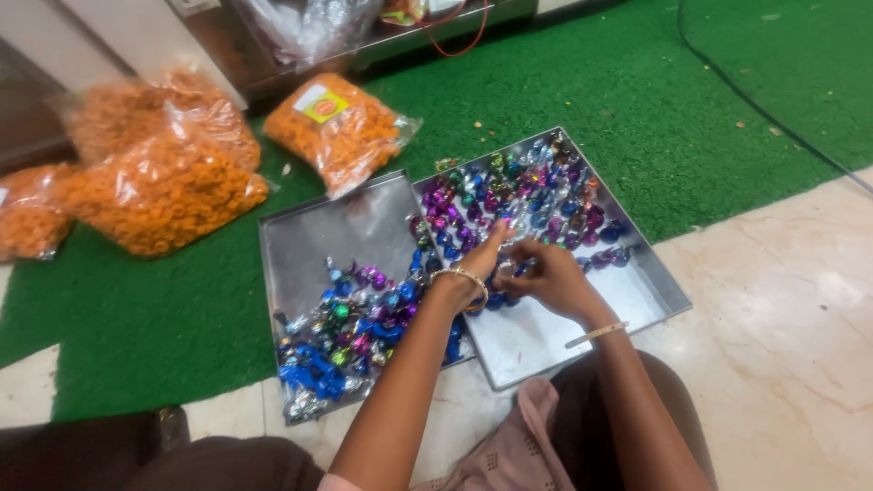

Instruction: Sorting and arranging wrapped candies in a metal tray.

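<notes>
Two steel trays lie side by side on the floor, and we sit at their near edges with both hands over the seam between them. Our left hand (475,269), wearing a bangle, reaches forward with its fingers drawn together around a small wrapped sweet (506,238) at the near edge of the heap; we cannot tell exactly how tight that grip is, since the fingertips blur into the foil. Our right hand (546,277) sits just beside it, to the right and a little nearer to us, fingers curled inward and pinching what looks like another sweet, though the piece itself is hidden. The two hands nearly touch.

The right tray (637,300) holds a heap of purple, blue and green sweets (536,195) toward its far corner; its near half is mostly bare metal. That heap lies straight ahead of both hands, with the left fingertips already at its near fringe, so the left hand is the closer one. The left tray (300,245) holds a second heap, mostly blue (350,332), toward its near edge, below and to the left of our left forearm.

Several bags of orange snacks (159,186) rest on the green mat (637,109) beyond the left tray, well apart from the hands.
</notes>
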